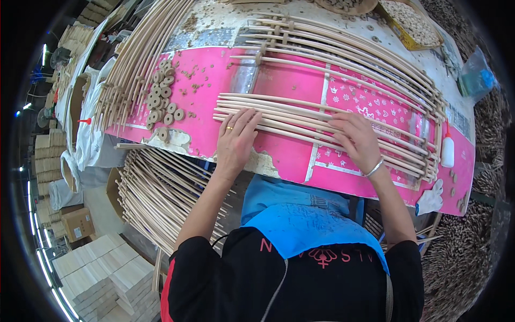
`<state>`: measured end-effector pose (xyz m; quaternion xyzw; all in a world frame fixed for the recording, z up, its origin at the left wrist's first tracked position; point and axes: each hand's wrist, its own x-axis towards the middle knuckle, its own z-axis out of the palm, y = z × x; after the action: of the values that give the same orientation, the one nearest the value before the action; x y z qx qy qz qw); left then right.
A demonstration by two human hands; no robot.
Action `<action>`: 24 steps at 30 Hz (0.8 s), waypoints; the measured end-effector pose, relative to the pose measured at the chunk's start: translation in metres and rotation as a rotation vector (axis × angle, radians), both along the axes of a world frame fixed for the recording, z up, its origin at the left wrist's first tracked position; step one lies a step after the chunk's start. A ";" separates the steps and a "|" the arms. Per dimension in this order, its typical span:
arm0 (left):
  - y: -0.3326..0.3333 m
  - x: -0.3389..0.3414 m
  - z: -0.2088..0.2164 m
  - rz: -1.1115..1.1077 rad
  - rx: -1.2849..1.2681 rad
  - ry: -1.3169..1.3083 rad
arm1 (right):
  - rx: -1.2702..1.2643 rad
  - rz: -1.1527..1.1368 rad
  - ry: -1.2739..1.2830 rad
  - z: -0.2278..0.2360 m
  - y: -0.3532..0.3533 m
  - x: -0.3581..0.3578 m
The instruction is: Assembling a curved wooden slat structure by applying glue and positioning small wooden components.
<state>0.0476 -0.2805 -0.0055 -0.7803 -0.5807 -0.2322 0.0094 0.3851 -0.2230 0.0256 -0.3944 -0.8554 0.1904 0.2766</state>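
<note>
A row of pale wooden rods [292,121] lies side by side across the pink table covering. Their right ends meet small wooden discs [429,169] along a crosspiece. My left hand [238,131], with a ring on it, rests over the rods near their left ends, its fingers stretched out. Farther right, my right hand [357,137], with a bracelet at the wrist, bends its fingers over the rods and closes on them. Its fingertips are partly hidden among the rods. Behind lies another rack of rods [343,59] with discs near both ends.
Loose wooden discs [158,96] are heaped left of my left hand, beside a bundle of long rods [139,59]. A white glue bottle [447,150] and a glove [431,197] lie at the right. A yellow tray [410,24] holds small pieces. More rods [161,193] lie below the table edge.
</note>
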 end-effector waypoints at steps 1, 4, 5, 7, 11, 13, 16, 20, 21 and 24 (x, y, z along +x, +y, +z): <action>-0.002 0.002 -0.002 0.010 0.007 0.019 | 0.027 -0.013 0.025 -0.003 -0.005 -0.001; -0.004 0.007 -0.004 0.002 -0.006 0.028 | 0.030 -0.076 -0.010 -0.002 -0.016 0.009; -0.001 0.013 -0.004 -0.017 -0.024 0.017 | 0.029 -0.120 -0.029 0.001 -0.020 0.021; 0.000 0.005 -0.009 0.000 -0.045 0.064 | 0.004 -0.128 0.030 -0.005 -0.019 0.025; -0.001 0.003 -0.011 0.040 -0.016 0.203 | 0.085 -0.284 0.038 0.004 -0.022 0.055; -0.001 0.003 -0.015 0.039 -0.021 0.217 | 0.187 -0.440 0.050 0.008 -0.026 0.089; 0.001 -0.004 -0.021 0.025 -0.003 0.196 | 0.257 -0.826 0.204 0.005 -0.027 0.179; -0.016 -0.011 0.000 0.114 -0.044 0.248 | 0.372 -1.243 -0.196 -0.032 -0.003 0.308; -0.012 -0.009 -0.003 0.112 -0.071 0.232 | 0.240 -1.368 -0.344 -0.057 -0.006 0.368; 0.011 0.010 -0.020 0.031 -0.067 0.182 | -0.170 -1.464 -0.220 -0.089 -0.033 0.517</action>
<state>0.0573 -0.2698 -0.0260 -0.7889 -0.5968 -0.1409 0.0396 0.9018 -0.2564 -0.0634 -0.9001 -0.3790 -0.0178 0.2141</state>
